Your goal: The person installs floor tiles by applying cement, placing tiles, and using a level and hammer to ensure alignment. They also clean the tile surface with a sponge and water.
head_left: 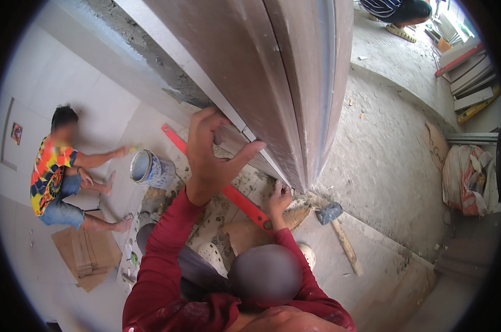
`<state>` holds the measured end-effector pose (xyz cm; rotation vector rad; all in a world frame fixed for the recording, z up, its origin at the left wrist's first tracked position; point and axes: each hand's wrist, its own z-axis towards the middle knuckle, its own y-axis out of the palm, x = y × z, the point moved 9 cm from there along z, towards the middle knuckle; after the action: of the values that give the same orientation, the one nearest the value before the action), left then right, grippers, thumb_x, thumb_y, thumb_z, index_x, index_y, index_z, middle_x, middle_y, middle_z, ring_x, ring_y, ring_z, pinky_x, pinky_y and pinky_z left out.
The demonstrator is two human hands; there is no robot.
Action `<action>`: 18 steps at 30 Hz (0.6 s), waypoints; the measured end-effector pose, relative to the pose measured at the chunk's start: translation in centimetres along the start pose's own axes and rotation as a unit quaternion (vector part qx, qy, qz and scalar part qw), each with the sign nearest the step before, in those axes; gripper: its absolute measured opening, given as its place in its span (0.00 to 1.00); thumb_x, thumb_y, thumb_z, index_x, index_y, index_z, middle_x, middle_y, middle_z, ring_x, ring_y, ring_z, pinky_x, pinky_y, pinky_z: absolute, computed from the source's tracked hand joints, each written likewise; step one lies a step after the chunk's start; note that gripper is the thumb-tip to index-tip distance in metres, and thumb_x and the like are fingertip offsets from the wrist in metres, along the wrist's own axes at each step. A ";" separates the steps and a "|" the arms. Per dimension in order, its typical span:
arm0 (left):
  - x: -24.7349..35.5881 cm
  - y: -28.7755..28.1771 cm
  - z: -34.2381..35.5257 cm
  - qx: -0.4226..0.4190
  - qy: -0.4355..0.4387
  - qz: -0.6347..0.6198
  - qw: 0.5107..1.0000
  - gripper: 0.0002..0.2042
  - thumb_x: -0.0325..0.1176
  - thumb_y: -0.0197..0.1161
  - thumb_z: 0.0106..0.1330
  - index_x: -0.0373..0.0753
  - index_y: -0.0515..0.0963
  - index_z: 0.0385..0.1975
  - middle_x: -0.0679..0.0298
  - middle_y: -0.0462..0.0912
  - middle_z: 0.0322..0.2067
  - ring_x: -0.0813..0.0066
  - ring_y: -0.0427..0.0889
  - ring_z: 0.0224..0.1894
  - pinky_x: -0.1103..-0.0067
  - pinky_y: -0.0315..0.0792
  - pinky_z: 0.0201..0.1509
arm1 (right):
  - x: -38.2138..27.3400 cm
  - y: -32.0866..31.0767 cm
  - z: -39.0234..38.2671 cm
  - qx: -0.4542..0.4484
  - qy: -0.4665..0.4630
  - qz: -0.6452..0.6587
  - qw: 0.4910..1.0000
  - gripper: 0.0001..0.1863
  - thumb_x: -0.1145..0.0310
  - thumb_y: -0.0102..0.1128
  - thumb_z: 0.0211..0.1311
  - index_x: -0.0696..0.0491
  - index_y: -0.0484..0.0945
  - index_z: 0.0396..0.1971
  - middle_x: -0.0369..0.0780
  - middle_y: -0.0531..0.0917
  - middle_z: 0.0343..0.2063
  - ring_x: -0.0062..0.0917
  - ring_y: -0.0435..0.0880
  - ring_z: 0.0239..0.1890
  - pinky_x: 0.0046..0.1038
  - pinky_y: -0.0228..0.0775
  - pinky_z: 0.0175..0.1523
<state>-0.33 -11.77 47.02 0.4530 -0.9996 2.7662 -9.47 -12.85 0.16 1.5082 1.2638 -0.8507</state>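
A tall grey-brown panelled jamb [294, 83] rises before me, edged by a pale narrow strip [192, 72]. My left hand [214, 160] grips that strip, fingers curled at its far side and thumb pressed near a joint. My right hand [279, 202] is closed at the strip's lower end, near the floor; what its fingertips hold is too small to name. Behind my arms a red spirit level [239, 202] lies diagonally. Right of my right hand rests a mallet with a dark head [329, 213] and wooden handle, near torn cardboard [236, 232].
A person in a colourful shirt [54, 171] sits left beside a bucket [153, 169] and cardboard [84, 254]. Another crouching person [394, 14] shows top right, near stacked boards [471, 83]. A raised concrete edge [405, 86] crosses the floor; a sack [463, 182] sits right.
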 end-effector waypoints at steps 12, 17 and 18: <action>-0.1 0.0 0.1 0.001 -0.002 0.003 1.000 0.30 0.34 0.86 0.47 0.35 0.74 0.47 0.58 0.76 0.49 0.74 0.73 0.32 0.77 0.71 0.35 | -0.1 0.1 0.2 -0.017 -0.008 -0.059 0.998 0.14 0.66 0.64 0.73 0.62 0.81 0.30 0.34 0.82 0.25 0.15 0.74 0.29 0.23 0.69 0.36; -0.3 0.3 0.6 0.012 0.012 -0.004 1.000 0.30 0.33 0.86 0.46 0.36 0.75 0.46 0.58 0.76 0.48 0.75 0.73 0.32 0.78 0.70 0.34 | 0.0 0.1 0.5 -0.005 -0.018 -0.020 1.000 0.15 0.66 0.65 0.72 0.62 0.81 0.30 0.34 0.82 0.25 0.15 0.73 0.28 0.24 0.68 0.35; -0.2 0.1 0.7 0.012 0.015 -0.004 1.000 0.29 0.32 0.86 0.46 0.36 0.75 0.46 0.59 0.76 0.48 0.75 0.72 0.32 0.78 0.70 0.34 | 0.1 0.2 0.5 -0.007 -0.012 -0.020 1.000 0.14 0.66 0.65 0.72 0.62 0.81 0.30 0.35 0.82 0.25 0.15 0.73 0.28 0.24 0.68 0.35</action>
<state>-0.01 -12.36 47.42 0.4165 -0.9561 2.7715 -9.22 -13.29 0.01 1.4625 1.2821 -0.8822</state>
